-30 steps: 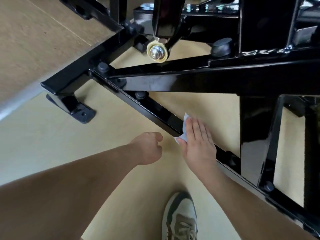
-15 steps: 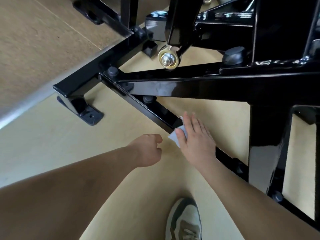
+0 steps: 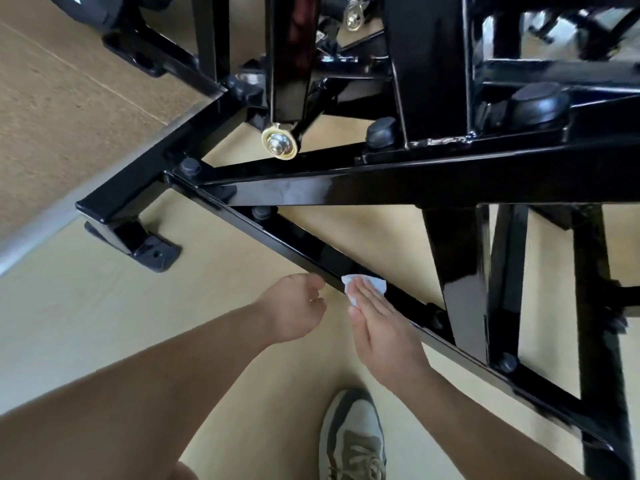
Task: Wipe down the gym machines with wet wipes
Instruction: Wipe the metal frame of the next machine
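A glossy black gym machine frame (image 3: 346, 192) fills the upper and right part of the head view. Its low diagonal base bar (image 3: 294, 247) runs from upper left to lower right just above the floor. My right hand (image 3: 381, 327) lies flat on that bar with straight fingers, pressing a white wet wipe (image 3: 363, 285) against it; the wipe shows past my fingertips. My left hand (image 3: 294, 306) hovers just left of the bar in a loose fist, holding nothing and touching nothing.
A bolted foot plate (image 3: 152, 251) anchors the frame's left end to the pale yellow floor (image 3: 86, 306). A brass-coloured pivot bolt (image 3: 278, 142) hangs above the bar. Black uprights (image 3: 457, 271) stand right of my hand. My shoe (image 3: 353, 438) is below.
My right hand has slid the wipe a short way up the diagonal bar toward the left, its fingers closing together. The camera has tilted, so the frame sits lower. My left fist holds its place.
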The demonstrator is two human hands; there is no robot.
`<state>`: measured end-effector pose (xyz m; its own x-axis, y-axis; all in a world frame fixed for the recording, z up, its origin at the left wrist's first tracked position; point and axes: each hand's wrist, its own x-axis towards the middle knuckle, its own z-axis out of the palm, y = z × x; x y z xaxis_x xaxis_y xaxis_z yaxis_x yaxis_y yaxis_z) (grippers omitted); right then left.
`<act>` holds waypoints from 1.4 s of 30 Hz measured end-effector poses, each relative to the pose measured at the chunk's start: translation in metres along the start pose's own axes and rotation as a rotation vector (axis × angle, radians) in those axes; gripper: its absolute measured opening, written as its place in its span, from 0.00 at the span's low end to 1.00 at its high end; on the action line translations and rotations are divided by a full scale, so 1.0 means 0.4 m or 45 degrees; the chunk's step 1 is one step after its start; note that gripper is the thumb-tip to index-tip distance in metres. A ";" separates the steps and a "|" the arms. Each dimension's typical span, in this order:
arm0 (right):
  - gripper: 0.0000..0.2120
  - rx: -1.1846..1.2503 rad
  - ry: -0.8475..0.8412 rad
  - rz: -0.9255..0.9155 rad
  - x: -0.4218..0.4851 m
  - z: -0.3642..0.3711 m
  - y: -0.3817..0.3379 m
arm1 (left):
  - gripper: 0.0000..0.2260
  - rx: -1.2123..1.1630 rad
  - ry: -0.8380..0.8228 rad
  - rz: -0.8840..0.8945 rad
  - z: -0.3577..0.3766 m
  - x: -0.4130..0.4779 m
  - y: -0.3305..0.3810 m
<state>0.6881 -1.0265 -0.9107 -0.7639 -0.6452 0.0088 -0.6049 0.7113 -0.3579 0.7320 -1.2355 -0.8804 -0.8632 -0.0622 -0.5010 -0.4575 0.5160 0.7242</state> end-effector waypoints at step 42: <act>0.15 -0.417 0.459 0.122 0.269 -1.232 -0.356 | 0.23 -0.857 0.285 0.306 -0.498 -0.406 0.856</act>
<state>0.5814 -1.0597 -0.3985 -0.8135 -0.4764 0.3335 -0.5229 0.8502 -0.0611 0.6729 -1.2188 -0.4567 -0.9458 -0.2234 -0.2357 -0.2201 -0.0925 0.9711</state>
